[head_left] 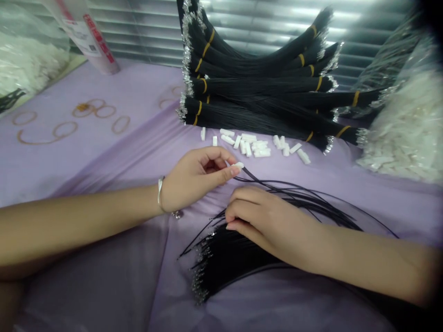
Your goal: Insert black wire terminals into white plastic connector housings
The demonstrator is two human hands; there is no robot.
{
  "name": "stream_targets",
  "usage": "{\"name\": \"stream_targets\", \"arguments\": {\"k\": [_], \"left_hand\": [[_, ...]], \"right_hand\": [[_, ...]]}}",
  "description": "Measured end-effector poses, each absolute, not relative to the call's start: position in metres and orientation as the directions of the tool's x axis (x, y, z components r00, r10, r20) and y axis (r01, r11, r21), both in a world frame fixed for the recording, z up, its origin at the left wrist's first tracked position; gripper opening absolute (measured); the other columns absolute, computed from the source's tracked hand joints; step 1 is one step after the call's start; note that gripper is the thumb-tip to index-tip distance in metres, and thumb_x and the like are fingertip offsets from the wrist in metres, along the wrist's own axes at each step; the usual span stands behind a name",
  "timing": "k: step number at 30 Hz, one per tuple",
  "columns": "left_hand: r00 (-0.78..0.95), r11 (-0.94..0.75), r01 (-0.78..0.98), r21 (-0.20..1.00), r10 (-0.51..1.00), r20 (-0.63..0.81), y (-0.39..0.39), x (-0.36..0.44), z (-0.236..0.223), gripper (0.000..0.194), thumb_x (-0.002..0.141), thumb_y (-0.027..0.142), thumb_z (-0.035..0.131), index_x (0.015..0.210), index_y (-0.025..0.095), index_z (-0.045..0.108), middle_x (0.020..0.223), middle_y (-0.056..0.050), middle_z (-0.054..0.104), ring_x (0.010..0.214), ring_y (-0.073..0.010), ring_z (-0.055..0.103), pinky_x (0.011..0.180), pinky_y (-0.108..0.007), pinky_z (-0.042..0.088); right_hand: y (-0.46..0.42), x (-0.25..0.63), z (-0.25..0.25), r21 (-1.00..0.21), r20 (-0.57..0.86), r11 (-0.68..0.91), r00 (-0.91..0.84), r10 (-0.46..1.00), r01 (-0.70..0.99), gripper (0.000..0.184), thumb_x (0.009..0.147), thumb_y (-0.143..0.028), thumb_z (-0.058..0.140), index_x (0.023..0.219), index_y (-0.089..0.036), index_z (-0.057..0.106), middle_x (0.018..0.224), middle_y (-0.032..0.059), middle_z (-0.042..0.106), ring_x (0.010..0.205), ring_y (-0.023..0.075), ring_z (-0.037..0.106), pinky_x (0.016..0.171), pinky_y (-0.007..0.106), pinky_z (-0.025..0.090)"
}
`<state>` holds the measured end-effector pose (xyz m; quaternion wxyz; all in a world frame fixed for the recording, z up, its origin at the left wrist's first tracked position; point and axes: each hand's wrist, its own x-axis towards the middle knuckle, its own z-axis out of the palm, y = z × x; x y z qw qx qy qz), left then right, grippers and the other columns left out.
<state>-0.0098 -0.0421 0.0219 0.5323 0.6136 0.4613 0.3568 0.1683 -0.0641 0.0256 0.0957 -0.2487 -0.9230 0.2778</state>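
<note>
Between thumb and forefinger, my left hand (199, 175) pinches a small white connector housing (238, 165) with black wires running out of it to the right. Just below and to the right, my right hand (263, 216) is closed, its fingertips at the near ends of some loose black wires (311, 203). What exactly those fingers hold is hidden. Under the right hand lies a thick bundle of black wires (235, 258) with silvery metal terminals at its left end. Several loose white housings (261, 147) are scattered beyond my hands.
Tied bundles of black wire (256, 87) are stacked at the back by the blinds. A clear bag of white parts (408, 133) stands at right, another bag (31, 60) at far left. Rubber bands (93, 109) and a plastic cup (92, 41) are on the purple cloth (138, 92).
</note>
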Motion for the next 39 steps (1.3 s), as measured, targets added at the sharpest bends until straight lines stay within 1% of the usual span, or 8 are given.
{"name": "stream_targets", "arguments": {"k": [6,9,14,19,26,29,33,39], "left_hand": [[0.356,-0.012,0.185,0.983,0.933,-0.056,-0.042,-0.012,0.02,0.018,0.08,0.029,0.058,0.087,0.013,0.058,0.069,0.0,0.055,0.062,-0.0068,0.051,0.059,-0.016,0.044],[0.361,-0.011,0.149,0.989,0.931,-0.044,-0.042,-0.012,0.021,0.016,0.081,0.027,0.058,0.084,0.012,0.058,0.071,0.0,0.055,0.063,-0.0066,0.052,0.061,-0.016,0.046],[0.362,-0.056,0.084,0.995,0.932,0.022,-0.045,-0.01,0.022,0.013,0.081,0.024,0.059,0.087,0.013,0.06,0.077,-0.001,0.059,0.069,-0.0073,0.054,0.066,-0.017,0.048],[0.323,-0.132,0.145,0.981,0.943,0.079,-0.044,-0.009,0.022,0.012,0.078,0.022,0.062,0.086,0.014,0.065,0.09,-0.003,0.065,0.084,-0.0102,0.058,0.079,-0.02,0.048],[0.343,0.01,0.158,0.987,0.937,-0.064,-0.041,-0.011,0.021,0.015,0.078,0.025,0.062,0.086,0.012,0.063,0.074,-0.001,0.062,0.062,-0.006,0.055,0.061,-0.017,0.049],[0.372,0.077,0.137,0.988,0.92,-0.123,-0.042,-0.011,0.021,0.015,0.079,0.024,0.061,0.086,0.011,0.062,0.078,-0.002,0.062,0.062,-0.0049,0.056,0.061,-0.015,0.049],[0.377,0.146,0.109,0.983,0.909,-0.177,-0.041,-0.011,0.021,0.015,0.08,0.025,0.061,0.085,0.011,0.061,0.077,-0.001,0.06,0.064,-0.0043,0.055,0.059,-0.012,0.048],[0.399,0.13,0.08,0.988,0.904,-0.152,-0.039,-0.012,0.017,0.014,0.081,0.024,0.06,0.086,0.011,0.059,0.073,0.0,0.057,0.064,-0.0038,0.054,0.058,-0.011,0.047]], "right_hand": [[-0.07,0.166,0.022,-0.486,0.056,0.745,-0.834,0.549,0.458,0.017,0.089,-0.014,0.041,0.076,-0.013,0.052,0.083,0.0076,0.053,0.077,0.0172,0.049,0.075,0.034,0.045],[-0.07,0.168,0.024,-0.556,0.032,0.662,-0.783,0.622,0.503,0.013,0.088,-0.01,0.04,0.08,-0.013,0.05,0.085,0.0067,0.053,0.08,0.0156,0.049,0.074,0.03,0.044],[-0.062,0.176,0.037,-0.714,0.029,0.534,-0.743,0.668,0.453,0.006,0.086,-0.014,0.045,0.082,-0.016,0.049,0.072,-0.0018,0.053,0.061,0.0072,0.046,0.058,0.019,0.039],[-0.055,0.179,0.045,-0.725,0.077,0.518,-0.693,0.717,0.455,0.012,0.084,-0.017,0.049,0.073,-0.017,0.052,0.062,-0.0034,0.05,0.053,0.0065,0.042,0.051,0.019,0.035],[-0.042,0.185,0.037,-0.756,-0.023,0.376,-0.597,0.802,0.535,0.02,0.086,-0.027,0.049,0.07,-0.017,0.053,0.055,-0.0047,0.043,0.05,0.0067,0.037,0.045,0.02,0.029],[-0.038,0.186,0.036,-0.781,-0.072,0.317,-0.581,0.81,0.538,0.021,0.085,-0.029,0.05,0.069,-0.017,0.053,0.054,-0.0052,0.04,0.049,0.0064,0.035,0.044,0.02,0.027],[-0.035,0.186,0.035,-0.793,-0.111,0.26,-0.55,0.828,0.55,0.021,0.084,-0.028,0.051,0.067,-0.016,0.051,0.056,-0.0048,0.041,0.052,0.0068,0.037,0.047,0.02,0.03],[-0.033,0.186,0.033,-0.792,-0.107,0.259,-0.545,0.832,0.552,0.021,0.083,-0.027,0.051,0.064,-0.016,0.051,0.056,-0.0041,0.042,0.054,0.0076,0.038,0.049,0.021,0.03]]}}
